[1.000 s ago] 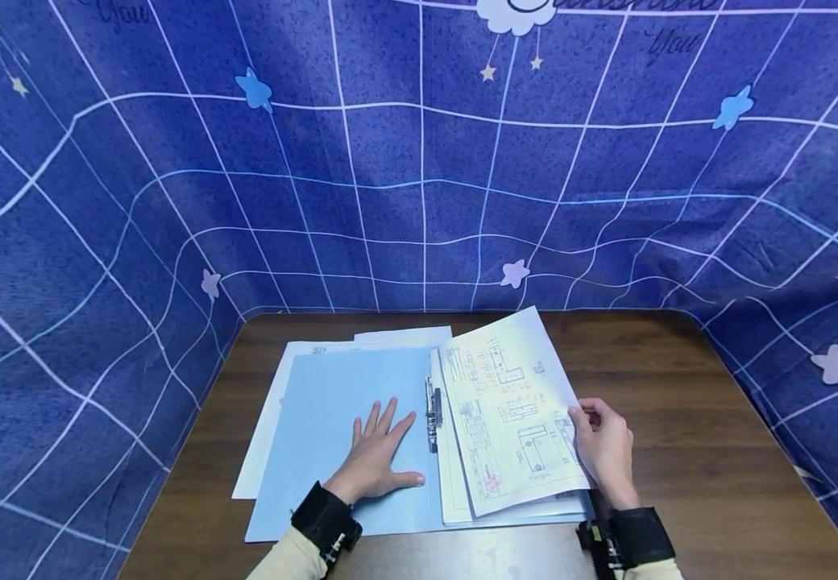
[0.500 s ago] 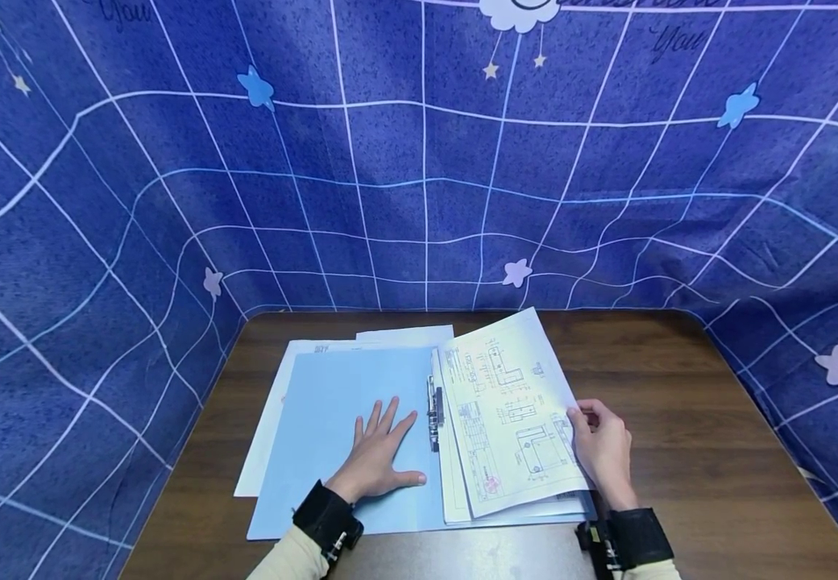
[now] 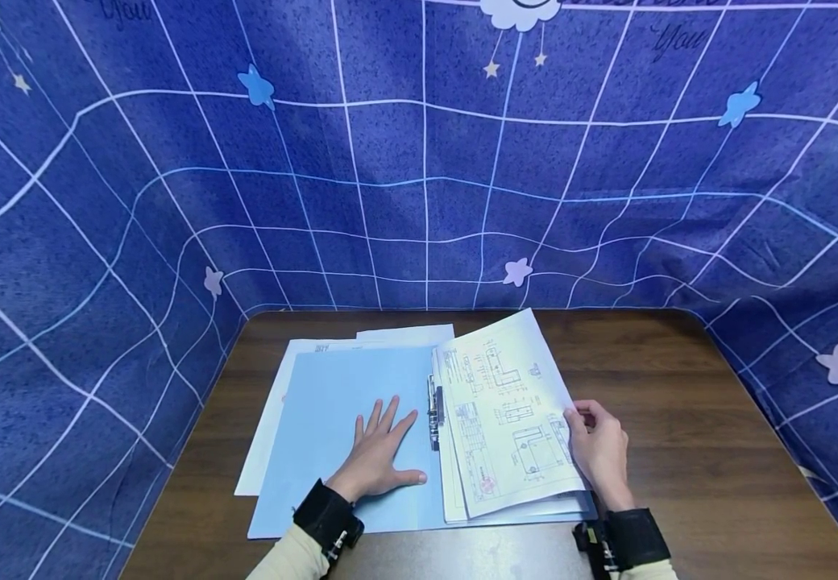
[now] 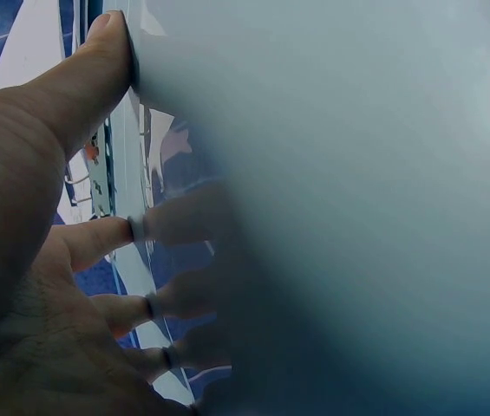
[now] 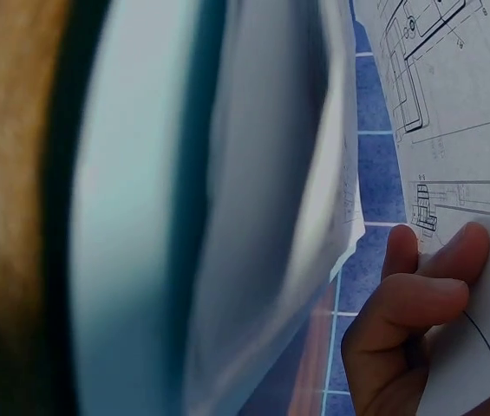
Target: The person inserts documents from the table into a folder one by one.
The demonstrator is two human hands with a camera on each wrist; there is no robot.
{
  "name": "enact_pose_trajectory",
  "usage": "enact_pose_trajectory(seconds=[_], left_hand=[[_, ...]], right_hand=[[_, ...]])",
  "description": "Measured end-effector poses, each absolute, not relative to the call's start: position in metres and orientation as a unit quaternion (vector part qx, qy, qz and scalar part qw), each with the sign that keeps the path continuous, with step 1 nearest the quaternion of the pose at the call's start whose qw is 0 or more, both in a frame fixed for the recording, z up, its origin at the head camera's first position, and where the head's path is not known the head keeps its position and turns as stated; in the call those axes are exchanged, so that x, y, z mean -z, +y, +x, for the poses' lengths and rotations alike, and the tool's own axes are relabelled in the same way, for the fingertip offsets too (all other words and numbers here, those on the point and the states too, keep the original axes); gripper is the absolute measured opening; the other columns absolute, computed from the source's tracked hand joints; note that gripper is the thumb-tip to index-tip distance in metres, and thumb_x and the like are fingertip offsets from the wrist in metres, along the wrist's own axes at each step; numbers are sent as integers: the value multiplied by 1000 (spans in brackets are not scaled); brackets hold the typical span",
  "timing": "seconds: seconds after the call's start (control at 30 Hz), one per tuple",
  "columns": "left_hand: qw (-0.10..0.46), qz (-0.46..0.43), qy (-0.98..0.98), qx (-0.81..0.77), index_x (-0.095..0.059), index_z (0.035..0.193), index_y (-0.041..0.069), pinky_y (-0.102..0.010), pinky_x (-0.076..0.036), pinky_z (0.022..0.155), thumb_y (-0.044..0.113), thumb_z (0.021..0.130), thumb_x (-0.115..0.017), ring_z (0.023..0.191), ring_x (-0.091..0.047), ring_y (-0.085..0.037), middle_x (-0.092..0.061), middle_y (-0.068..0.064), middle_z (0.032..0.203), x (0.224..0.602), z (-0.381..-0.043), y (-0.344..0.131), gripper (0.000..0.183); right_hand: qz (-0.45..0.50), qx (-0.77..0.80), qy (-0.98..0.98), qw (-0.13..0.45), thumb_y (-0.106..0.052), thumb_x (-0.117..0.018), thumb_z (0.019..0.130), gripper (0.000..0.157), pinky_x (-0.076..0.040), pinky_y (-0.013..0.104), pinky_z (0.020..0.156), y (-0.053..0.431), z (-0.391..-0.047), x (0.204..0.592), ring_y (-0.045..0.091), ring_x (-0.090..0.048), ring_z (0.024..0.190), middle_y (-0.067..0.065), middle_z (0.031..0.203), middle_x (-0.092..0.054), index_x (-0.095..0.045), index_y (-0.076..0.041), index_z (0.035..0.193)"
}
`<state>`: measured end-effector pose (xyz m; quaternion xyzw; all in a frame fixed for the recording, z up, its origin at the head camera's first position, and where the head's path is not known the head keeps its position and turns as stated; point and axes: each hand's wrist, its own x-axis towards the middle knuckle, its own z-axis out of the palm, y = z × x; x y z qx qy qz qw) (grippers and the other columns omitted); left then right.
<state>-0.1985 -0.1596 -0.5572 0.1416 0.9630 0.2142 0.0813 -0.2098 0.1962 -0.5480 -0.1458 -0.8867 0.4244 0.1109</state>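
Note:
A light blue folder (image 3: 346, 387) lies spread on the table, its metal clip (image 3: 434, 412) along the spine. My left hand (image 3: 375, 459) rests flat on the bare inside cover with fingers spread; in the left wrist view its fingertips touch the glossy surface. On the folder's right side is a stack of papers. My right hand (image 3: 600, 451) pinches the right edge of the top sheet (image 3: 509, 403), which carries printed technical drawings and a pink stamp. In the right wrist view, the sheet (image 5: 461, 104) stands raised away from the papers below, with the fingers curled at its edge.
White papers (image 3: 263, 451) stick out from under the folder's left and far edges. The brown wooden table (image 3: 694, 419) extends to the right. A blue cloth (image 3: 361, 201) with a grid and stars hangs behind and at both sides.
The right hand has shifted very slightly left with the sheet's edge, and the sheet has tilted a little. The left hand has stayed in place.

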Motion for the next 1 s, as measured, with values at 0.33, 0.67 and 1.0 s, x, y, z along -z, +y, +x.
enact_pose_trajectory(seconds=[0.33, 0.67, 1.0], left_hand=[[84, 140, 964, -211, -43, 158, 15, -72, -3, 119, 61, 75, -85, 155, -5, -47, -15, -20, 170, 557, -199, -159, 103], [82, 150, 960, -220, -42, 158, 13, -73, -3, 119, 59, 77, -85, 155, -5, -48, -15, -22, 169, 556, -198, -161, 103], [85, 148, 961, -219, -43, 158, 13, -72, -4, 119, 60, 76, -84, 155, -6, -48, -16, -21, 169, 555, -197, -161, 103]], right_hand=[[-133, -419, -889, 126, -18, -61, 104, 23, -42, 41, 74, 195, -208, 550, 34, -65, 87, 22, 104, -72, -71, -1, 117], [-120, -405, -896, 133, -16, -62, 102, 22, -44, 43, 74, 192, -208, 551, 35, -66, 86, 19, 98, -73, -72, -1, 114], [-124, -412, -897, 102, -18, -60, 103, 25, -43, 42, 76, 189, -206, 548, 34, -64, 87, 19, 101, -72, -70, -1, 120]])
